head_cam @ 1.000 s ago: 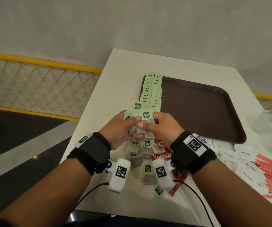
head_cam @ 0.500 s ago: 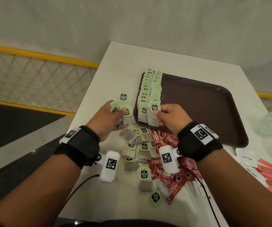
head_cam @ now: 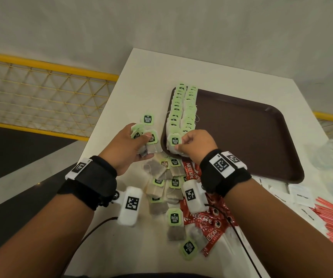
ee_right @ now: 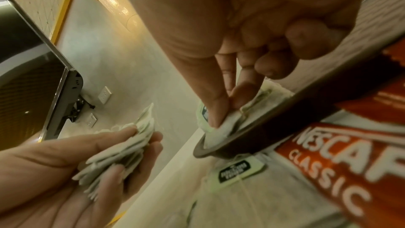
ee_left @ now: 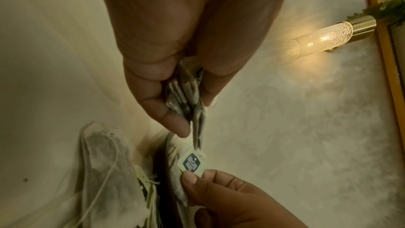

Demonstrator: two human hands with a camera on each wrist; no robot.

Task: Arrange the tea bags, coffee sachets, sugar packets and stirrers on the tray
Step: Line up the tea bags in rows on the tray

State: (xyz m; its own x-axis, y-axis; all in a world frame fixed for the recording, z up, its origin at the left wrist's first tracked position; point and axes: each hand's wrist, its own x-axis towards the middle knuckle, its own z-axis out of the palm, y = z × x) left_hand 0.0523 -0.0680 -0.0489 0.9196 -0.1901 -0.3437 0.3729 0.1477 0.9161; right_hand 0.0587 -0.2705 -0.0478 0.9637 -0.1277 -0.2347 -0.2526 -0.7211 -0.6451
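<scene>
Here the left hand (head_cam: pixel 130 145) is clutching a bunch of tea bags (head_cam: pixel 148 144), their lower ends hiding inside the palm. The right hand (head_cam: pixel 195 144) is pinching one tea bag (head_cam: pixel 174 142) at the tray's (head_cam: pixel 262 137) seven o'clock corner, its knuckles covering the second row's near end

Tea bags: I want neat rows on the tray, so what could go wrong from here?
1. The right hand pinches a tea bag at the tray rim; set down there, it may slip off or skew the rows.
2. The left hand grips a fanned bundle; one could drop.
3. Trailing strings may snag and drag placed bags.
</scene>
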